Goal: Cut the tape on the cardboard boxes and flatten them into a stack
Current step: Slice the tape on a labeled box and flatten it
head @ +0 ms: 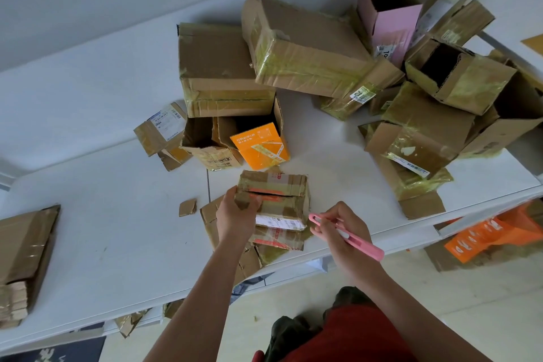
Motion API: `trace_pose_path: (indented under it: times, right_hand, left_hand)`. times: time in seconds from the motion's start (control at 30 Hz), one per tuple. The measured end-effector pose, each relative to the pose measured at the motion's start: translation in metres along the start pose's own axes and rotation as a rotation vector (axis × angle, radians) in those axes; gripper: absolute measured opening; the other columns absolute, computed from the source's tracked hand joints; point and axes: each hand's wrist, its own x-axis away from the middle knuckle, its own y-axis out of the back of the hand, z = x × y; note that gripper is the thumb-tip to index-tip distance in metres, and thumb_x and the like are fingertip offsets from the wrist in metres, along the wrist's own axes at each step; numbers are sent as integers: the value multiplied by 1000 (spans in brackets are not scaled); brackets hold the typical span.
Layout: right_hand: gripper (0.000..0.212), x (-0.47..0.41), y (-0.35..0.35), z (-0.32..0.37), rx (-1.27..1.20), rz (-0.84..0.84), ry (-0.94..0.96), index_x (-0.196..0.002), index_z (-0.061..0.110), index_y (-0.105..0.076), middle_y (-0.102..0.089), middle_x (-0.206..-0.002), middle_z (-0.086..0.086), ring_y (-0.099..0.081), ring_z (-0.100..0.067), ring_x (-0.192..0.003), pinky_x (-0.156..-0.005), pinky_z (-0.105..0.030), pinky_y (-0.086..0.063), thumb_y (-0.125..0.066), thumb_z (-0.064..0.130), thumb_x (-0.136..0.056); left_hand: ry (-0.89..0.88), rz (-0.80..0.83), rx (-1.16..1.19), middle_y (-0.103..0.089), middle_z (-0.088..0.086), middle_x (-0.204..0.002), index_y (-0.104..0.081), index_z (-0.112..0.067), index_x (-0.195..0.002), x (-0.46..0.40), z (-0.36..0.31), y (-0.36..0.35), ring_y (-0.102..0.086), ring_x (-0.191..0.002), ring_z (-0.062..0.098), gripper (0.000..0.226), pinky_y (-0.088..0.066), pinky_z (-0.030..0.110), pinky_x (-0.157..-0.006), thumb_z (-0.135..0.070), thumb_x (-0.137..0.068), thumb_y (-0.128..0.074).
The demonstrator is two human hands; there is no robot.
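Left hand [236, 216] has its grip clamped on the left end of a small taped box [274, 203] at the table's [117, 244] near edge; right hand [342, 232] grips one pink cutter [346, 236] beside it. One flattened stack [25, 258] lies far left. Roughly ten boxes are heaped behind: one pink [390, 16], one orange [260, 145] with unreadable print. Shipping labels too small to read.

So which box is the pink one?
The tall pink box at the back of the white table, standing upright with its top open. All the other boxes around it are brown or orange.
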Motion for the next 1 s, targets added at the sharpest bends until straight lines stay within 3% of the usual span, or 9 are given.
trace_pose_path:
  times: [0.07,0.17,0.33,0.47,0.57,0.63,0.73,0.87,1.0]
  right_hand:
    - [11,-3,2,11,12,-47,78,-84,26,-52,-68,-83,3,-68,-38,-73,-55,-56,-54,-57,31,-93]
    - [11,-27,2,26,39,-92,128,-91,18,-50,-57,-68,-6,-50,-12,-51,-44,-32,-41,-56,21,-100]
    - [12,-63,-17,25,87,9,122,-92,27,-46,-59,-78,-16,-51,-13,-56,-49,-29,-38,-50,20,-101]
    - [10,-53,-19,36,84,-13,209,-93,19,-47,-51,-63,-12,-38,-6,-45,-46,-15,-29,-49,22,-102]
    - [7,-38,-25,35,62,-23,246,-96,17,-49,-51,-63,1,-51,-7,-47,-47,-17,-33,-49,16,-102]
    - [5,-33,-31,30,22,-47,230,-98,21,-48,-63,-82,-7,-69,-19,-63,-49,-27,-47,-49,22,-103]
    - [17,-34,-34,23,38,-116,211,-94,26,-46,-64,-88,-14,-70,-30,-75,-58,-50,-54,-45,42,-97]
    - [9,-44,-27,20,98,-148,218,-93,25,-46,-54,-71,-9,-52,-16,-56,-50,-35,-44,-47,31,-100]
    - [11,-49,-23,16,104,-81,190,-92,21,-48,-50,-65,0,-43,-8,-48,-46,-19,-34,-50,15,-101]
  left_hand:
    - [27,21,31,-60,-11,-90,-55,-20,-131,1,-2,0,-54,-75,5,39,-41,20,-56,-26,-93,-65]
    - [107,57,68,-61,1,-111,-49,-33,-134,-1,-1,1,-60,-90,20,44,-51,28,-65,-33,-92,-63]
    - [268,187,336,-63,4,-104,-50,-29,-128,-6,-7,10,-67,-92,31,39,-59,54,-80,-14,-94,-63]
    - [251,148,402,-60,5,-103,-48,-25,-128,-13,-17,25,-64,-87,25,43,-56,42,-70,0,-95,-58]
    - [218,28,408,-62,11,-105,-38,-24,-139,-22,-23,36,-62,-86,26,57,-52,39,-73,-12,-92,-67]
    - [183,76,312,-66,11,-104,-37,-18,-141,-19,-29,37,-65,-85,24,65,-52,37,-77,-28,-88,-73]
    - [60,258,-37,-64,-1,-105,-51,-18,-127,-3,-29,22,-64,-86,16,50,-54,31,-73,-38,-86,-72]
    - [-105,220,-297,-61,-10,-97,-57,-24,-126,-2,-16,12,-56,-78,8,37,-39,21,-57,-32,-91,-65]
    - [-231,326,-321,-65,-4,-113,-59,-24,-129,-13,-8,19,-60,-99,17,45,-45,28,-74,-17,-86,-71]
